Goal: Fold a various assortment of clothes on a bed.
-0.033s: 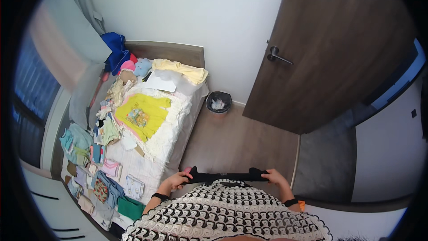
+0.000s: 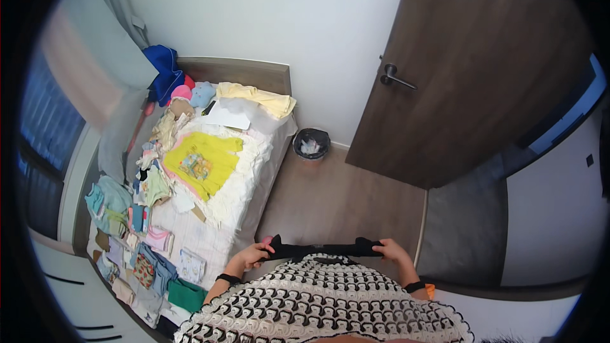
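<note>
Stretched sideways in front of my body is a black garment (image 2: 346, 250), drawn out into a narrow band; which kind of clothing it is I cannot make out. At its left end, my left hand (image 2: 251, 256) is closed on the cloth. My right hand (image 2: 394, 253) pinches the opposite end. A small pinkish-red thing (image 2: 267, 240) shows beside my left fingers, too small to name. On the bed (image 2: 219, 219) to my left lies a spread-out yellow long-sleeved top (image 2: 206, 159). Folded clothes, among them a green one (image 2: 186, 295), lie along the bed's near part.
Heaped clothes (image 2: 154, 184) and soft toys (image 2: 203, 94) cover the bed's window side and head end. A black-lined waste bin (image 2: 311, 145) stands on the wooden floor (image 2: 330, 194) by the wall. The brown door (image 2: 470, 76) stands ajar on the right.
</note>
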`<action>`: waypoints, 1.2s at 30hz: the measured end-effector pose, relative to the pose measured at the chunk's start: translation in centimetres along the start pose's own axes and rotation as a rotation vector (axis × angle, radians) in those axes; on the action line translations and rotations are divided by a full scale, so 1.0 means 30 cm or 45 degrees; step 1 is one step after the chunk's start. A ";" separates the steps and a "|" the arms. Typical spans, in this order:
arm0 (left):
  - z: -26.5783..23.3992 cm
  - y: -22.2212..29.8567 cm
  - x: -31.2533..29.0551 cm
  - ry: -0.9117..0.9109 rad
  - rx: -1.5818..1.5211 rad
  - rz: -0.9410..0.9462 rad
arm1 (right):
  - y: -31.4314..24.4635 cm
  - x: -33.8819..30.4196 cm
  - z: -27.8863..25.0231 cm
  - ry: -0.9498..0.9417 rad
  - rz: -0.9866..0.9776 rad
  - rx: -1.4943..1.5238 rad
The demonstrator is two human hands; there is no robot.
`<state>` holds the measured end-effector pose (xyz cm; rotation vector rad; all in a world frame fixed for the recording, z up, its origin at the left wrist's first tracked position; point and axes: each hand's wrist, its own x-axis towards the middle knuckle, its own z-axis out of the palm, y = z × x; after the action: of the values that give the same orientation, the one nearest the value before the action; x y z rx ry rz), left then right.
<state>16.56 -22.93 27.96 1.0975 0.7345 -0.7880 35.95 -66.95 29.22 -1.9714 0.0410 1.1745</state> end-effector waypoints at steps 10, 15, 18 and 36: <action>0.017 0.021 -0.008 0.037 0.059 0.011 | -0.033 -0.020 0.017 -0.022 0.056 0.038; 0.017 0.017 -0.002 0.037 0.063 0.013 | -0.023 0.010 0.019 -0.063 -0.009 0.059; 0.012 0.036 0.002 0.017 0.079 0.006 | -0.024 0.025 0.024 -0.057 -0.050 0.021; 0.023 0.069 -0.022 0.078 0.133 0.030 | -0.049 0.009 0.061 -0.094 -0.017 0.009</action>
<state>18.05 -22.95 29.69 1.2264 0.7368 -0.7826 35.38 -64.69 29.53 -1.9172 -0.0065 1.2359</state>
